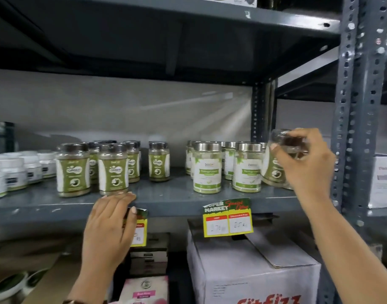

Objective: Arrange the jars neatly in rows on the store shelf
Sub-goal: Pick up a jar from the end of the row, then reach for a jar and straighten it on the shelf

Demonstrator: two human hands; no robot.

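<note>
On the grey metal shelf (170, 199) stand several dark-lidded jars with green labels (73, 170) at the left and silver-lidded jars (206, 167) at the right. My right hand (306, 163) grips the dark lid of a tilted green-label jar (274, 170) at the shelf's right end, beside the silver-lidded ones. My left hand (112, 227) rests flat on the shelf's front edge, just below a dark-lidded jar (113, 170), with its fingers loosely together and holding nothing.
White bottles (14, 172) fill the shelf's far left. Yellow price tags (227, 218) hang from the front edge. A perforated upright post (352, 106) bounds the right side. A white carton (251, 266) and stacked boxes (148, 255) sit below. Another shelf hangs overhead.
</note>
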